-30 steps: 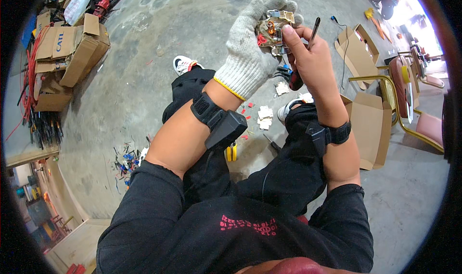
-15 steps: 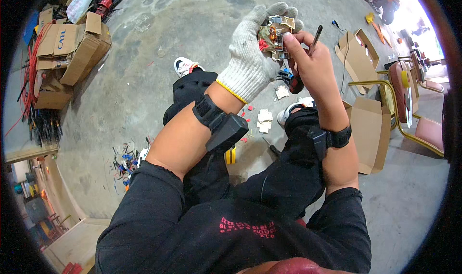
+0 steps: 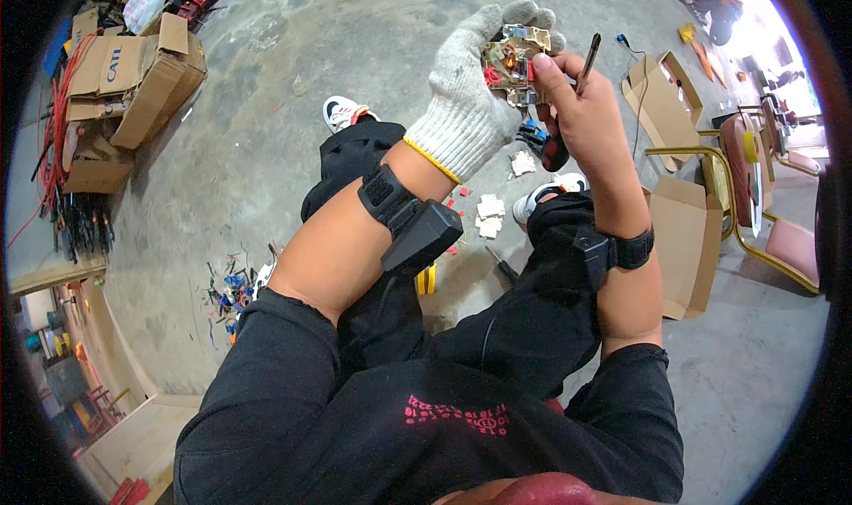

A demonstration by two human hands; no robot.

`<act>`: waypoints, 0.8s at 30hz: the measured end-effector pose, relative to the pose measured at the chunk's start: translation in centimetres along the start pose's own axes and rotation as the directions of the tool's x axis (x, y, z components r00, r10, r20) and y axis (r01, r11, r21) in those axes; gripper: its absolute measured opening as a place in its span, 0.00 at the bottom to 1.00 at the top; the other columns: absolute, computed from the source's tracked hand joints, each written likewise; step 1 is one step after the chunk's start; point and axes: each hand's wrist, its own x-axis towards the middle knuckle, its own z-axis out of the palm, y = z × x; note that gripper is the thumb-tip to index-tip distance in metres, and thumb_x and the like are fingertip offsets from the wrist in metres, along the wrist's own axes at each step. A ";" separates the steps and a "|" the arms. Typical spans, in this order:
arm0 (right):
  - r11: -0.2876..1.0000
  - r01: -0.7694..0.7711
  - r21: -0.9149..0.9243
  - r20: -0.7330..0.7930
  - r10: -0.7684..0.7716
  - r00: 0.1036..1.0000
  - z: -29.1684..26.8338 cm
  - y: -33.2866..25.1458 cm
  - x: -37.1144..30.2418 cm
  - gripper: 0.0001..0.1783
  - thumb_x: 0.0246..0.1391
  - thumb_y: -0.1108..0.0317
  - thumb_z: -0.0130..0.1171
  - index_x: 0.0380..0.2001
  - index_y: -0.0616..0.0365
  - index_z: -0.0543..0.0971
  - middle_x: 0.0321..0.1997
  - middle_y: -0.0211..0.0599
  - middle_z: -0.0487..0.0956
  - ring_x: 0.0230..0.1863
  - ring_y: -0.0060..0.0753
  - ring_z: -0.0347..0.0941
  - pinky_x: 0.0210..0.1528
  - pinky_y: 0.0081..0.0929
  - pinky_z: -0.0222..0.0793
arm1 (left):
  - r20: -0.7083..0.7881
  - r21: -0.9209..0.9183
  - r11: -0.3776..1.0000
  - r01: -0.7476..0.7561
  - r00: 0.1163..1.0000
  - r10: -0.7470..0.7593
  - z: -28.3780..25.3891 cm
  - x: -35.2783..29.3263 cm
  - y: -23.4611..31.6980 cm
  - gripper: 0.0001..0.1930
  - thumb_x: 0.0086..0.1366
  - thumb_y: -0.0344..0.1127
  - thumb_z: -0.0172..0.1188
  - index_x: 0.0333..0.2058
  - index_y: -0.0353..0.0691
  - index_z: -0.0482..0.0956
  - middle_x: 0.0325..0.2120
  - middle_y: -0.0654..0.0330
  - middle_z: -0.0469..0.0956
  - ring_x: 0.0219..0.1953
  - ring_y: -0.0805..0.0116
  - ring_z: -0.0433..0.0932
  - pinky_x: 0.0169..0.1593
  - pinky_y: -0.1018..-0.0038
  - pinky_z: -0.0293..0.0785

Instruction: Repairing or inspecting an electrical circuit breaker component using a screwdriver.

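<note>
My left hand [image 3: 466, 106], in a white knitted glove with a yellow cuff, is closed round an opened circuit breaker [image 3: 508, 59]. The breaker's cream casing exposes a copper coil, metal pieces and red parts. Bare, my right hand [image 3: 581, 106] presses its thumb on the breaker's right side. Between its fingers it keeps a screwdriver [image 3: 590, 57], dark shaft pointing up and away, with the red and black handle [image 3: 555, 153] below the palm. Its other fingertips are hidden behind the breaker. Below the hands, pale plastic casing pieces [image 3: 489, 216] and small red bits lie on the floor.
Another screwdriver [image 3: 504, 267] and a yellow-handled tool [image 3: 427, 280] lie between my legs. Coloured scraps [image 3: 232, 294] are heaped at left. Cardboard boxes [image 3: 160, 88] stand far left; flattened cardboard [image 3: 683, 248] and a gold-framed chair [image 3: 741, 163] are at right.
Both hands, with the circuit breaker and screwdriver, have shifted slightly right. A red part now shows beside my right thumb on the breaker.
</note>
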 end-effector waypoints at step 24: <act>0.992 0.010 -0.125 -0.202 -0.035 0.979 0.4 0.7 0.1 0.22 0.60 0.50 0.59 0.36 0.62 0.79 0.27 0.34 0.76 0.24 0.22 0.70 0.27 0.22 0.66 | -0.077 -0.022 1.000 0.008 0.997 -0.010 0.8 -0.1 -0.4 0.17 0.72 0.43 0.45 0.44 0.38 0.77 0.39 0.53 0.81 0.39 0.60 0.82 0.42 0.65 0.82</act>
